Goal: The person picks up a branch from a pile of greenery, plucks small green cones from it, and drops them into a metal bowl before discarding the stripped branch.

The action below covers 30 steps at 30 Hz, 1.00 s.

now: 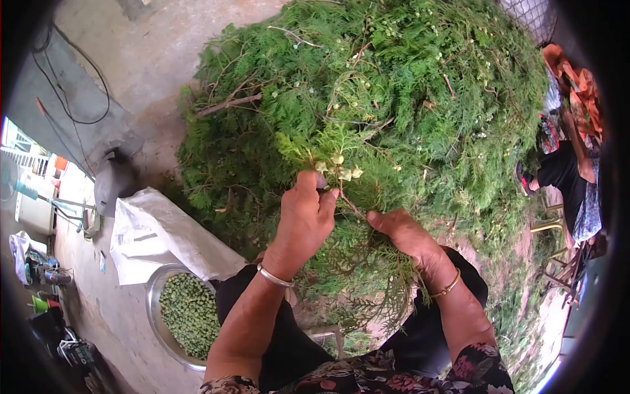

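Observation:
My right hand (403, 233) is closed around the stem of a conifer branch (351, 205), whose feathery green foliage hangs below the palm. At the branch's upper end sits a cluster of pale green seed cones (344, 172). My left hand (305, 210) is closed in a pinch at that end, thumb and fingers against the stem just below the cones. Whether a loose cone is inside its fingers is hidden. Beyond both hands rises a large heap of cut conifer branches (407, 85).
A metal basin (152, 307) of small green cones stands on the floor at my left. Beside it lies a white sack (154, 226). Another person (571, 167) sits at the right edge. A dark cable (105, 105) loops at the upper left.

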Tool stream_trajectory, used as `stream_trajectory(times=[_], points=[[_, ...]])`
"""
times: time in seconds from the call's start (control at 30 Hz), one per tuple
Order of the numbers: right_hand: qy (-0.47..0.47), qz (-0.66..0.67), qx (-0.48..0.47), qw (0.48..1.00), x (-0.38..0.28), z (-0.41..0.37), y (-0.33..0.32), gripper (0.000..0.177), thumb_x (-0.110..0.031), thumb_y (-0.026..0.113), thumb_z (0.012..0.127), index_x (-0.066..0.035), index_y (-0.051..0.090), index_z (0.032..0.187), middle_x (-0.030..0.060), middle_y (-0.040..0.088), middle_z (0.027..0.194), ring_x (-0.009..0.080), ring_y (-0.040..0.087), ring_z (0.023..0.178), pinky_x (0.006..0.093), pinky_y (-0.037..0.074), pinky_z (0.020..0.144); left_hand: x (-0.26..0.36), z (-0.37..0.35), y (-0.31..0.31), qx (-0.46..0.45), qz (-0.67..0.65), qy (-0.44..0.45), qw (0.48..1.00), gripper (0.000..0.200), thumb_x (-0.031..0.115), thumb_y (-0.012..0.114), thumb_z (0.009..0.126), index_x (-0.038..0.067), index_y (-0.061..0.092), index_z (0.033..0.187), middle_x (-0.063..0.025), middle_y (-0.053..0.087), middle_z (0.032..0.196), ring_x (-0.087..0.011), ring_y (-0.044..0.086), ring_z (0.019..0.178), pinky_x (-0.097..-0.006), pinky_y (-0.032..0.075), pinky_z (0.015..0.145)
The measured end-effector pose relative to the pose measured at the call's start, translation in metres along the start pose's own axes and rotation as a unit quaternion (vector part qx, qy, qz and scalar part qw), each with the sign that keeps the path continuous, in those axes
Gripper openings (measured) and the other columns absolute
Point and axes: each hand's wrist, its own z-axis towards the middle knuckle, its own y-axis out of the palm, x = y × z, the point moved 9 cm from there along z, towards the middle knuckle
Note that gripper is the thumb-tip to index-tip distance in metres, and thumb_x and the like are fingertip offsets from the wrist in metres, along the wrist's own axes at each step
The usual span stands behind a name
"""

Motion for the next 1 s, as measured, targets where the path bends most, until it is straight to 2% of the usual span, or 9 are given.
stream_trajectory(times=[0.23, 0.3, 0.5, 0.53, 0.6, 0.67, 0.73, 0.83, 1.0], points=[[0.008, 0.019, -0.023, 1.0, -0.004, -0.003, 0.003, 0.056, -0.048, 0.057, 0.088, 0.007, 0.061, 0.074, 0.0065, 0.057, 0.061, 0.0119, 0.041, 0.059, 0.0315, 0.041, 0.06, -0.01, 0.001, -0.009, 0.052, -0.113, -0.057, 0.991, 0.012, -0.004, 0.061, 0.079, -0.003, 0.053, 0.087, -0.0033, 0.056, 0.066, -0.0061, 0.049, 0.05, -0.0224, 0.038, 0.043], [0.005, 0.024, 0.005, 1.0, -0.012, -0.009, 0.003, 0.057, -0.049, 0.057, 0.087, 0.007, 0.061, 0.075, 0.008, 0.057, 0.063, 0.0131, 0.04, 0.06, 0.0314, 0.042, 0.062, -0.019, -0.001, -0.009, 0.073, -0.257, -0.141, 0.953, 0.008, -0.005, 0.058, 0.081, -0.004, 0.054, 0.088, -0.0015, 0.056, 0.067, -0.0039, 0.047, 0.049, -0.02, 0.035, 0.041], [-0.05, 0.038, 0.063, 0.996, -0.027, -0.015, -0.004, 0.062, -0.053, 0.056, 0.086, 0.009, 0.061, 0.087, 0.0149, 0.061, 0.08, 0.0182, 0.048, 0.076, 0.0328, 0.041, 0.077, -0.019, 0.005, -0.037, 0.165, -0.156, -0.08, 0.971, 0.004, -0.002, 0.056, 0.084, -0.001, 0.059, 0.086, -0.0026, 0.057, 0.067, -0.0039, 0.045, 0.047, -0.0186, 0.033, 0.038], [-0.049, 0.021, 0.081, 0.995, -0.023, -0.016, -0.007, 0.064, -0.053, 0.056, 0.086, 0.01, 0.06, 0.091, 0.0163, 0.061, 0.085, 0.0194, 0.05, 0.081, 0.0335, 0.04, 0.081, -0.028, 0.006, -0.054, 0.205, -0.146, -0.107, 0.962, 0.004, 0.0, 0.056, 0.085, 0.001, 0.06, 0.085, -0.0035, 0.058, 0.067, -0.0039, 0.045, 0.046, -0.0181, 0.032, 0.037], [-0.01, 0.02, 0.106, 0.994, -0.02, -0.031, -0.012, 0.065, -0.054, 0.055, 0.086, 0.011, 0.06, 0.094, 0.0163, 0.061, 0.088, 0.0194, 0.052, 0.085, 0.0332, 0.04, 0.083, -0.07, 0.016, -0.095, 0.289, -0.352, -0.209, 0.865, 0.013, 0.013, 0.055, 0.09, 0.006, 0.057, 0.078, -0.0101, 0.06, 0.071, -0.006, 0.046, 0.045, -0.0187, 0.031, 0.034], [0.023, 0.012, 0.134, 0.991, -0.018, -0.033, -0.024, 0.067, -0.055, 0.054, 0.086, 0.011, 0.059, 0.097, 0.0163, 0.062, 0.092, 0.0195, 0.054, 0.089, 0.0329, 0.039, 0.086, -0.078, 0.016, -0.086, 0.236, -0.462, -0.222, 0.825, 0.019, 0.019, 0.053, 0.092, 0.006, 0.056, 0.079, -0.0119, 0.059, 0.073, -0.0066, 0.047, 0.046, -0.0186, 0.033, 0.034], [-0.019, 0.073, -0.013, 0.997, -0.018, -0.019, -0.009, 0.068, -0.057, 0.053, 0.086, 0.01, 0.06, 0.099, 0.0165, 0.062, 0.096, 0.02, 0.053, 0.094, 0.0322, 0.038, 0.09, -0.075, 0.013, -0.043, 0.069, -0.641, -0.248, 0.723, 0.033, 0.034, 0.047, 0.095, 0.005, 0.058, 0.083, -0.0165, 0.059, 0.078, -0.011, 0.053, 0.051, -0.0191, 0.037, 0.035], [0.03, 0.116, -0.021, 0.993, -0.006, -0.017, -0.006, 0.071, -0.059, 0.052, 0.085, 0.01, 0.06, 0.102, 0.0173, 0.062, 0.101, 0.0202, 0.052, 0.098, 0.0317, 0.037, 0.093, -0.066, 0.001, -0.002, -0.01, -0.694, -0.285, 0.662, 0.031, 0.032, 0.051, 0.094, 0.003, 0.059, 0.088, -0.0185, 0.06, 0.079, -0.0163, 0.057, 0.057, -0.0216, 0.042, 0.04], [-0.024, 0.058, -0.002, 0.998, -0.002, -0.006, -0.007, 0.073, -0.06, 0.053, 0.085, 0.011, 0.059, 0.101, 0.0187, 0.062, 0.101, 0.0215, 0.053, 0.097, 0.0341, 0.039, 0.091, -0.064, -0.004, 0.02, 0.02, -0.622, -0.316, 0.716, 0.024, 0.024, 0.056, 0.091, 0.001, 0.06, 0.094, -0.0172, 0.061, 0.081, -0.0203, 0.059, 0.063, -0.0258, 0.047, 0.047]])
